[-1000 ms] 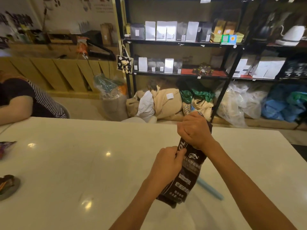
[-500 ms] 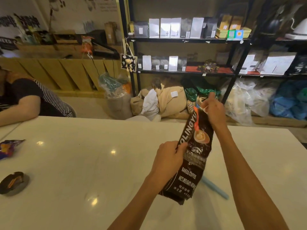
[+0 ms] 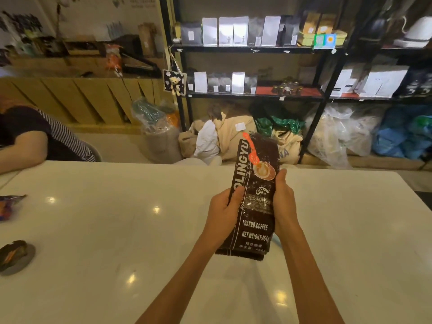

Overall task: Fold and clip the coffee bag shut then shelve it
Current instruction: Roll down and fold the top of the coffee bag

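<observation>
A dark brown coffee bag (image 3: 256, 206) with white lettering and an orange swirl stands upright over the white table (image 3: 117, 230), its top unfolded and standing tall. My left hand (image 3: 222, 216) grips the bag's left edge, thumb on the front. My right hand (image 3: 284, 204) grips its right edge at mid height. A light blue clip (image 3: 275, 240) lies on the table behind the bag, almost wholly hidden. The black shelf unit (image 3: 252, 49) with rows of bags stands beyond the table.
A person in a striped sleeve (image 3: 35, 136) leans on the table's far left corner. A snack wrapper (image 3: 10, 204) and a small dark dish (image 3: 15, 256) lie at the left edge. Sacks and plastic bags (image 3: 233, 136) pile on the floor under the shelves.
My right hand let go of the bag's top and came down to its right side. The top has gone from folded down to straight up, and the bag now stands upright.
</observation>
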{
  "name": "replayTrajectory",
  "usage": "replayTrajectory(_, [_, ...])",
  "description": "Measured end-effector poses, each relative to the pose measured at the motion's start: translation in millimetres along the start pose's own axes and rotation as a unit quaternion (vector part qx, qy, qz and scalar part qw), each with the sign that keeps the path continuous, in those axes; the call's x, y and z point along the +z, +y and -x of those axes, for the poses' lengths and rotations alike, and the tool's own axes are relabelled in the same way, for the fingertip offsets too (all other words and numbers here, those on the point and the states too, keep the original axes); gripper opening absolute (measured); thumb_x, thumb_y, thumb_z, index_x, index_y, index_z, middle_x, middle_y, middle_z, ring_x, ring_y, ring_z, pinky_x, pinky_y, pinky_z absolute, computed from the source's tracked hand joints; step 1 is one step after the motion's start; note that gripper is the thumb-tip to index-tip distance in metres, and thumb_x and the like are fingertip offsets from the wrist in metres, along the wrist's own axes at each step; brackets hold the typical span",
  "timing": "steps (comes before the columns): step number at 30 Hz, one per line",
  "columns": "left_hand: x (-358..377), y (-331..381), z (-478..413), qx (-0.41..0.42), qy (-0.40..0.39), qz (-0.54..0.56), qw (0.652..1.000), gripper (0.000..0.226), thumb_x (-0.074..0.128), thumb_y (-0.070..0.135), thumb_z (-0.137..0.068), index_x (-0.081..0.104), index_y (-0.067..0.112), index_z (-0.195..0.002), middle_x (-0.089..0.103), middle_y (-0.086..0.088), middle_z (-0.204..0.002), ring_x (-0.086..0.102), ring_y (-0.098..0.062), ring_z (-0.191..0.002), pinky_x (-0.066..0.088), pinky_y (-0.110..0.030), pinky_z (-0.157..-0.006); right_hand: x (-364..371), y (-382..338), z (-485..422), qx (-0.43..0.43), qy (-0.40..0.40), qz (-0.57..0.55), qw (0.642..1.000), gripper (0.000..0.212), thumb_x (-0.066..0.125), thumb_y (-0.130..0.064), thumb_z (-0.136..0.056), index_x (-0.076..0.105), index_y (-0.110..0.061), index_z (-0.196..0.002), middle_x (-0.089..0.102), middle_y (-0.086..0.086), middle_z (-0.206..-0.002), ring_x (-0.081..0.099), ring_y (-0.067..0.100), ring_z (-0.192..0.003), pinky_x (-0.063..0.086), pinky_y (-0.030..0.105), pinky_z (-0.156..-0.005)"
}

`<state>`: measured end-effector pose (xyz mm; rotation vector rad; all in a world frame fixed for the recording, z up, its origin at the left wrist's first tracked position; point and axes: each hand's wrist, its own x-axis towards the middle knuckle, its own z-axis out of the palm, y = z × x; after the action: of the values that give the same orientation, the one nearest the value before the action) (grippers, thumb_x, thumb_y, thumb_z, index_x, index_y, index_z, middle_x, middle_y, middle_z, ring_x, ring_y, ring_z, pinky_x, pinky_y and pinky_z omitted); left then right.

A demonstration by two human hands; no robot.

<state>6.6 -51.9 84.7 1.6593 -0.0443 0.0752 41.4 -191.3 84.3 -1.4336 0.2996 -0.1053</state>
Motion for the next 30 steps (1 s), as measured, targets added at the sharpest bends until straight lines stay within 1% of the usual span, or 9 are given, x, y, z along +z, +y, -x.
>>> replayTrajectory(3, [-2,-12,0,0.0,-0.028,0.005,1.0,0.024,0.048,0.042,-0.1,0.063,0.026,-0.107,0.075,0.007,-0.1,0.074,-0.012,-0.09,0.06,-0.027,-0.074,-1,14,19,-0.042,-0.008,0.012,0.999,0.042,0.04,-0.073,-0.087,0.06,-0.045,-0.112,0.074,-0.018,-0.103,0.072,0.003,-0.094,0.054,0.027,-0.077])
replayTrajectory(6, [4,-34,8,0.033,-0.016,-0.014,0.999,0.035,0.046,0.018,-0.103,0.046,0.04,-0.13,0.06,0.034,-0.118,0.06,0.005,-0.112,0.051,-0.015,-0.091,0,40,37,-0.105,-0.012,0.074,0.992,0.054,0.05,-0.049,-0.096,0.031,-0.042,-0.146,0.056,-0.015,-0.137,0.058,0.004,-0.12,0.052,0.036,-0.096])
replayTrajectory(9, [8,-56,19,0.042,0.07,-0.049,0.995,0.05,0.047,0.009,-0.102,0.035,0.038,-0.141,0.052,0.014,-0.133,0.049,0.012,-0.12,0.043,-0.01,-0.099,5,66,52,-0.158,-0.001,0.199,0.967,0.065,0.051,-0.025,-0.1,0.016,-0.032,-0.155,0.045,-0.007,-0.141,0.046,0.006,-0.126,0.041,0.032,-0.106])
replayTrajectory(12, [5,-65,26,0.069,0.153,-0.144,0.975,0.048,0.054,0.012,-0.099,0.042,0.022,-0.144,0.042,0.001,-0.12,0.048,0.004,-0.112,0.044,-0.005,-0.093,5,75,61,-0.171,0.058,0.275,0.944,0.069,0.055,-0.03,-0.098,0.015,-0.042,-0.152,0.039,-0.008,-0.121,0.046,-0.003,-0.107,0.04,0.011,-0.088])
replayTrajectory(15, [3,-55,27,0.097,0.162,-0.182,0.965,0.044,0.056,0.011,-0.098,0.049,0.016,-0.141,0.04,0.0,-0.109,0.052,-0.009,-0.099,0.049,-0.014,-0.09,0,74,59,-0.169,0.097,0.313,0.929,0.068,0.058,-0.032,-0.096,0.02,-0.038,-0.152,0.042,-0.003,-0.114,0.054,0.006,-0.097,0.048,0.015,-0.084])
replayTrajectory(20, [9,-43,30,0.063,0.192,-0.12,0.972,0.047,0.058,0.006,-0.096,0.046,0.028,-0.136,0.052,0.003,-0.093,0.056,0.001,-0.091,0.046,-0.002,-0.075,1,71,60,-0.145,0.092,0.172,0.97,0.065,0.06,-0.02,-0.096,0.029,-0.05,-0.144,0.06,-0.011,-0.111,0.063,-0.003,-0.097,0.048,0.005,-0.071])
replayTrajectory(23, [7,-44,30,0.029,0.206,-0.063,0.976,0.05,0.058,-0.002,-0.093,0.044,0.044,-0.106,0.057,0.009,-0.088,0.061,0.007,-0.088,0.05,-0.004,-0.066,-3,75,63,-0.143,0.089,0.105,0.98,0.057,0.063,-0.012,-0.094,0.042,-0.058,-0.122,0.063,-0.024,-0.107,0.064,-0.006,-0.099,0.053,0.006,-0.069])
replayTrajectory(26, [-3,-47,28,0.044,0.193,-0.106,0.974,0.049,0.058,-0.007,-0.091,0.044,0.04,-0.09,0.056,0.008,-0.09,0.06,0.004,-0.085,0.05,-0.007,-0.069,-12,72,57,-0.141,0.052,0.115,0.982,0.037,0.06,-0.008,-0.095,0.052,-0.043,-0.102,0.064,-0.021,-0.101,0.065,0.004,-0.099,0.053,0.008,-0.07])
replayTrajectory(30, [-7,-46,26,0.049,0.137,-0.118,0.982,0.011,0.06,0.013,-0.096,0.055,0.023,-0.097,0.055,0.002,-0.101,0.057,0.0,-0.094,0.05,-0.008,-0.078,-20,65,47,-0.135,-0.008,0.121,0.983,0.005,0.059,-0.023,-0.096,0.059,-0.028,-0.096,0.068,-0.009,-0.095,0.066,-0.001,-0.091,0.053,0.01,-0.064])
